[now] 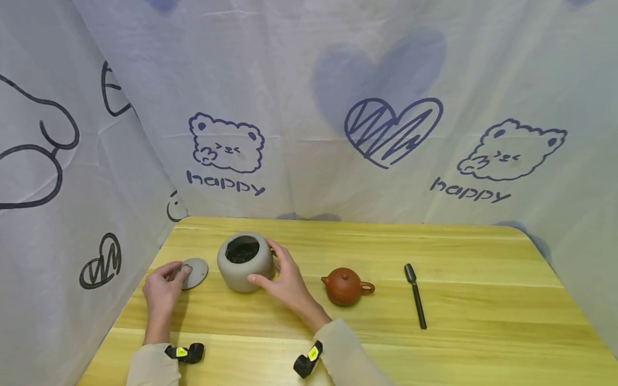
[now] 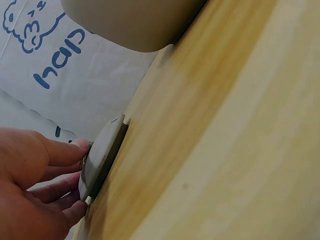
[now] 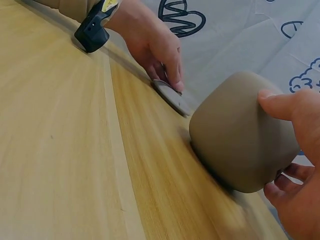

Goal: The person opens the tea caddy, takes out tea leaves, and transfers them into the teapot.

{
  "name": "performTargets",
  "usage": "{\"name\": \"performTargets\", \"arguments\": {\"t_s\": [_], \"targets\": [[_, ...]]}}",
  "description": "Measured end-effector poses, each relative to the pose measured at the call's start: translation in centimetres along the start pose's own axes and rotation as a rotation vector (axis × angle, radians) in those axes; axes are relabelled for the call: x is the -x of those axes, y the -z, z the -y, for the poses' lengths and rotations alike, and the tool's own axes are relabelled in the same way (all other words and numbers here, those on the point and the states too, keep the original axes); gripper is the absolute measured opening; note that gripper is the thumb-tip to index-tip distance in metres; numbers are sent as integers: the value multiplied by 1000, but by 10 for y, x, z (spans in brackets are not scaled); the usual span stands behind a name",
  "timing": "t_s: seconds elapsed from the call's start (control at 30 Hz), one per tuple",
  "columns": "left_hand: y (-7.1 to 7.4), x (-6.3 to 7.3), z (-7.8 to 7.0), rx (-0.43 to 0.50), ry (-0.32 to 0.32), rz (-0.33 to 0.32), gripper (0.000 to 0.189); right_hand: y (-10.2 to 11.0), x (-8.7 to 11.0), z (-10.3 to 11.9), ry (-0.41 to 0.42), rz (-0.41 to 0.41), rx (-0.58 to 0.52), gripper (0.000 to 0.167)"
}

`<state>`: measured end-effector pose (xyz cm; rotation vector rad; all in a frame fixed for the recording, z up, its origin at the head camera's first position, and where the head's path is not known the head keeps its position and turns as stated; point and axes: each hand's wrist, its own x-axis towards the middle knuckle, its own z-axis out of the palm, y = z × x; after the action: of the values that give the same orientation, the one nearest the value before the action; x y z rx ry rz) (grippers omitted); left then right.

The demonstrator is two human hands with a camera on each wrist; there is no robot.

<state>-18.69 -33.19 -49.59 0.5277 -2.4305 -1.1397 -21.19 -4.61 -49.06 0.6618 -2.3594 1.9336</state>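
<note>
A round grey jar (image 1: 236,276) stands uncovered, with dark, leafy contents (image 1: 243,250) showing through its mouth. My right hand (image 1: 286,281) holds it from the right, thumb on the near side and fingers around the far side. In the right wrist view the jar (image 3: 235,135) has shadow under its base; whether it is slightly raised I cannot tell. Left of the jar, a flat grey lid (image 1: 198,273) lies on the table. My left hand (image 1: 163,287) pinches the lid's knob between thumb and fingers. In the left wrist view the lid (image 2: 102,157) sits against the wood.
A reddish-brown clay teapot (image 1: 344,288) stands right of my right hand, its handle pointing right. Farther right lies a dark, long-handled scoop (image 1: 416,297). The wooden table (image 1: 463,252) ends at a white printed cloth (image 1: 299,107) behind and at the left.
</note>
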Motion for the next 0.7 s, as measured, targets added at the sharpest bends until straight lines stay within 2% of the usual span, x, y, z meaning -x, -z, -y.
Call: {"name": "performTargets", "arguments": {"t_s": [0.17, 0.43, 0.7], "targets": [[-1, 0, 0, -11, -7, -12, 27, -1, -1, -1, 0, -3, 2, 87], [-2, -1, -1, 4, 26, -20, 24, -2, -1, -2, 0, 1, -3, 87], [-6, -1, -3, 23, 7, -83, 19, -2, 0, -1, -7, -4, -7, 87]]}}
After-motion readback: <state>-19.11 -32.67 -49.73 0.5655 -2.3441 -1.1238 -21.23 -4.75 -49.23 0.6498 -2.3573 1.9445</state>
